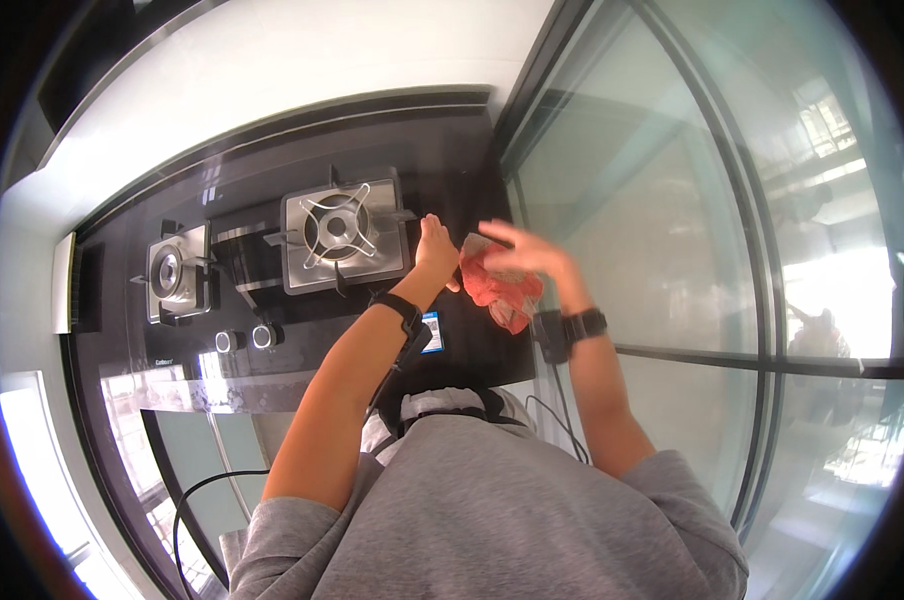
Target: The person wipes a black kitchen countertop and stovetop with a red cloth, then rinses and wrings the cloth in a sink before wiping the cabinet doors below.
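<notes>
My left hand (437,246) is held over the dark countertop, right of the larger gas burner (337,227). Its fingers are straight and close together, the thumb stands apart, and nothing shows in it. A crumpled red and greyish cloth (500,289) is between my hands, near the counter's right end. My right hand (528,251), slightly blurred, reaches across the cloth's upper part with fingers extended and spread. Whether those fingers touch the cloth is unclear. Each wrist wears a black strap; a dark device (549,336) sits on the right one.
A second burner (169,271) and two control knobs (264,335) are to the left on the black cooktop. A blue-and-white printed label (432,332) lies below my left wrist. Framed glass panels (632,225) rise along the right. Cables (564,405) hang near my body.
</notes>
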Tool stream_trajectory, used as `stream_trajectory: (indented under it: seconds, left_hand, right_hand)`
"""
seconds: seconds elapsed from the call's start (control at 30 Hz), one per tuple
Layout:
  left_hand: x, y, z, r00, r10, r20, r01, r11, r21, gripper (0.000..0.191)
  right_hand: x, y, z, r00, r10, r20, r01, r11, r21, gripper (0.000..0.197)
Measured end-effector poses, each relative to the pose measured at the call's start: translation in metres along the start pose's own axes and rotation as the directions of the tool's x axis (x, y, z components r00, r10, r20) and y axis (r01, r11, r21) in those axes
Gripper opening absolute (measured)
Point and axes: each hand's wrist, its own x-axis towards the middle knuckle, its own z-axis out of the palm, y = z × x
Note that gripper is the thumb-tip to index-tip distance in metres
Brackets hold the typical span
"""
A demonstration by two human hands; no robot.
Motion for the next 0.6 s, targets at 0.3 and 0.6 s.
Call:
stream_trajectory:
  seconds: [0.3, 0.6]
  left_hand:
    - [-0.002, 0.004, -0.013, 0.998, -0.002, 0.057, 0.004, 1.0, -0.023, 0.099]
    - [0.006, 0.01, -0.008, 0.987, 0.008, 0.163, -0.011, 1.0, 0.015, 0.083]
  right_hand:
    - [0.143, 0.021, -0.03, 0.784, 0.177, -0.595, -0.321, 0.936, -0.144, 0.032]
    - [0.175, 0.036, -0.049, 0.845, 0.348, -0.406, -0.377, 0.926, 0.009, 0.043]
